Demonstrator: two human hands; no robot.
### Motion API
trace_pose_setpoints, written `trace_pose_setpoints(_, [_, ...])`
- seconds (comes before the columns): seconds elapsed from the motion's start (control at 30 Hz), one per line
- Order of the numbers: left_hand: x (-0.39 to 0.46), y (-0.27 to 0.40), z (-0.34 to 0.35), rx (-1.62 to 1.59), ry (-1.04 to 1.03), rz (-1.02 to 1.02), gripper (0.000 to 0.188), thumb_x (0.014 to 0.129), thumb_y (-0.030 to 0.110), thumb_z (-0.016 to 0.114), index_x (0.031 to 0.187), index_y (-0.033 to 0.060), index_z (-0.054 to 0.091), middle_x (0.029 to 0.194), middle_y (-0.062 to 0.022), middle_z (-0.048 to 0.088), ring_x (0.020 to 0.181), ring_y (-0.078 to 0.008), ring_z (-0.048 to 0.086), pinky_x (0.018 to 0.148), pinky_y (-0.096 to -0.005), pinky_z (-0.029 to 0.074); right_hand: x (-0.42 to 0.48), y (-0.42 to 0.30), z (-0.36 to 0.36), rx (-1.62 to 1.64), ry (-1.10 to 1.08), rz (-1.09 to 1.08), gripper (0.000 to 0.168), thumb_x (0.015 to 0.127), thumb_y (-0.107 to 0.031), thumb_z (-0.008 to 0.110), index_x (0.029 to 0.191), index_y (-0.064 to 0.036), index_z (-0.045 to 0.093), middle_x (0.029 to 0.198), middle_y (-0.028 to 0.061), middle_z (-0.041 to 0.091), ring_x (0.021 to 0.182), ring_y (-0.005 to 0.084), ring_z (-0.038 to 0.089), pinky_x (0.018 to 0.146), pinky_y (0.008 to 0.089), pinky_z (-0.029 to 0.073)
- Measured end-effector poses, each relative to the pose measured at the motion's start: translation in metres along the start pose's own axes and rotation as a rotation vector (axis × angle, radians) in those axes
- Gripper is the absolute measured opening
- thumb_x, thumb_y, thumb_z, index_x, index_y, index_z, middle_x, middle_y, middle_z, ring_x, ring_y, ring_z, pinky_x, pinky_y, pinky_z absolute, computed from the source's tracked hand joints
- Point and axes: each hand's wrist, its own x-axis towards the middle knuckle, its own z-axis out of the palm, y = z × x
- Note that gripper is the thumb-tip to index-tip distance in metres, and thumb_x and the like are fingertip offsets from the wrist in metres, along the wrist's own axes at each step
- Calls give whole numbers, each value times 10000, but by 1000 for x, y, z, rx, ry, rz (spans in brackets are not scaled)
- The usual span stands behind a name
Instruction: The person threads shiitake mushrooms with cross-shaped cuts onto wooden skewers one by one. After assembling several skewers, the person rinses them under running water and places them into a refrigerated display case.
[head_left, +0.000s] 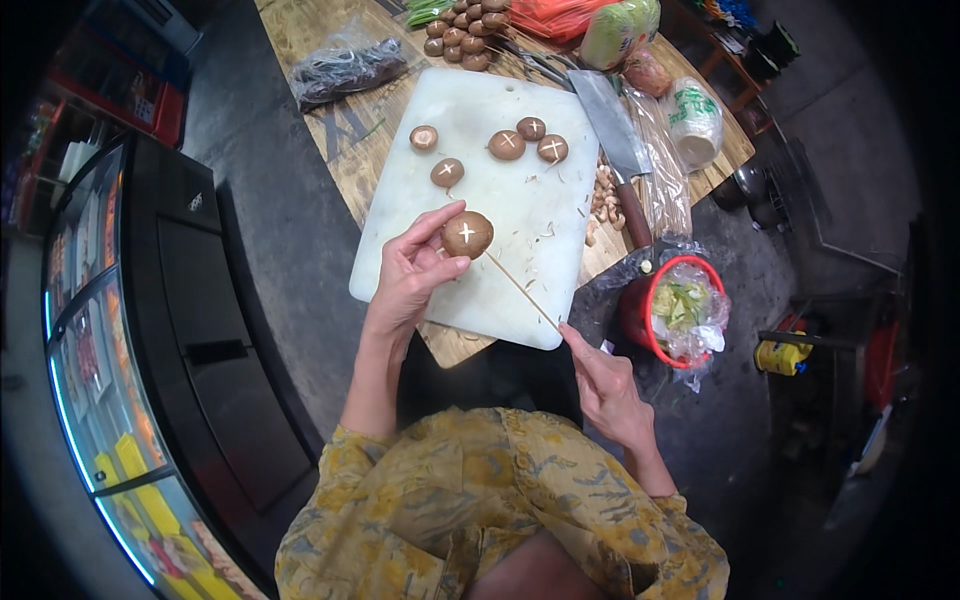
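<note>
My left hand (420, 262) pinches a brown mushroom cap (468, 235) with a pale cross cut into its top, above the white cutting board (517, 202). A thin wooden skewer (523, 291) runs from the mushroom's lower edge to my right hand (607, 382), which grips its other end near the board's front right corner. Whether the tip has gone into the mushroom is hidden. Three more cross-cut mushrooms (507, 145) lie together at the board's right. To the left sit a single cross-cut mushroom (448, 173) and another mushroom (424, 138) with a pale top. Small trimmings are scattered on the board.
A cleaver (611, 124) lies along the board's right edge, beside bagged skewers (660, 157) and mushroom stems (606, 199). Skewered mushrooms (472, 34) are piled behind the board. A plastic-wrapped bundle (349, 67) is at back left. Below right stands a red waste bin (637, 311).
</note>
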Motion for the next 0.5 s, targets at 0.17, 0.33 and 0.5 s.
trace_pose_setpoints(0.17, [-4, 4, -2, 45, -21, 30, 604, 645, -52, 666, 1216, -62, 473, 1125, -80, 511, 1049, -155, 517, 932, -257, 388, 3, -3, 1, 16, -6, -29, 570, 735, 113, 484, 1286, -12, 411, 615, 147, 464, 545, 285, 509, 523, 366, 410])
trace_pose_setpoints(0.33, [-6, 4, -7, 37, -83, -1, 585, 625, -87, 679, 1185, -45, 511, 1148, -89, 463, 1078, -167, 488, 934, -263, 407, 6, -4, 4, 45, -23, -38, 579, 730, 119, 475, 1290, -10, 406, 617, 144, 464, 545, 289, 507, 519, 359, 406])
trace_pose_setpoints(0.5, [-9, 1, -7, -407, -31, -11, 621, 825, 331, 573, 1258, -76, 393, 1178, -132, 460, 1063, -228, 504, 972, -341, 382, 9, -11, 20, 243, -34, 32, 507, 779, 98, 458, 1277, 16, 408, 615, 128, 468, 525, 243, 504, 517, 311, 404])
